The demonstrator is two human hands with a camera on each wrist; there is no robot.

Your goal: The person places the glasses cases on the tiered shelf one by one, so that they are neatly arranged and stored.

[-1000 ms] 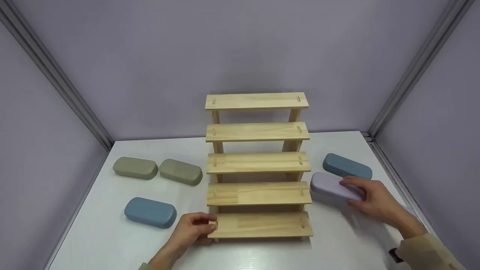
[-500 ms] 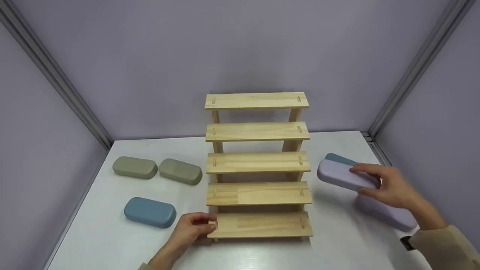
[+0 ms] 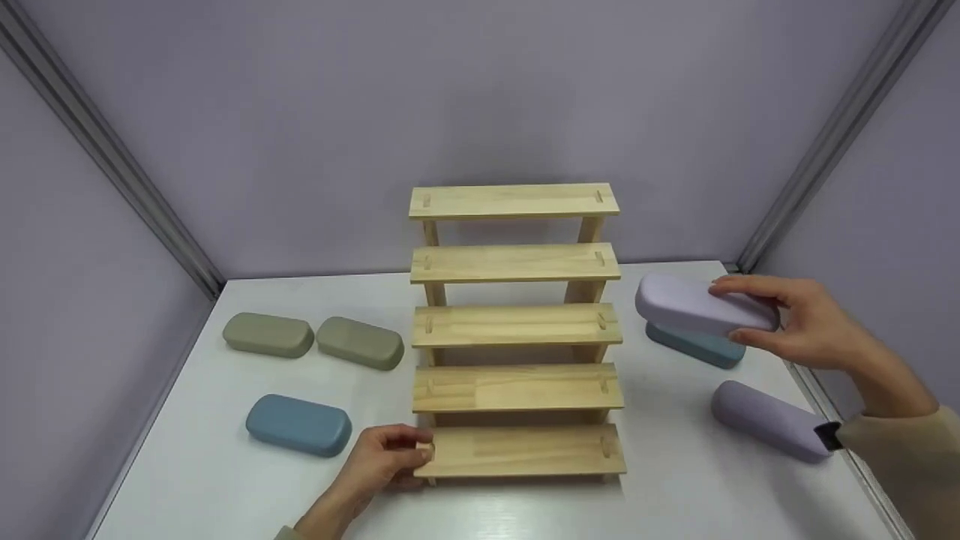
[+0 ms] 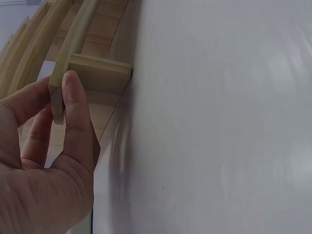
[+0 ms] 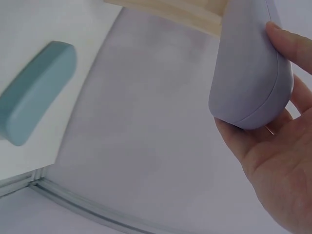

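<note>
A light purple glasses case (image 3: 694, 306) is held in the air by my right hand (image 3: 814, 319), thumb on the near side and fingers on the far side. The right wrist view shows the seam along the same glasses case (image 5: 248, 68). Below it in the head view lies a blue glasses case (image 3: 697, 346), partly covered. My left hand (image 3: 375, 461) pinches the left end of the lowest board of a five-step wooden shelf (image 3: 525, 450). In the left wrist view the thumb of my left hand (image 4: 53, 161) presses against the board's edge.
A second purple glasses case (image 3: 769, 420) lies at the right, near the sleeve. On the left lie two green glasses cases (image 3: 268, 335) and a blue glasses case (image 3: 298, 425). Walls with metal-framed corners enclose the white table (image 3: 187, 480).
My right hand has lifted the purple glasses case off the table, up and slightly to the right, uncovering the other purple case. The left hand stays on the shelf.
</note>
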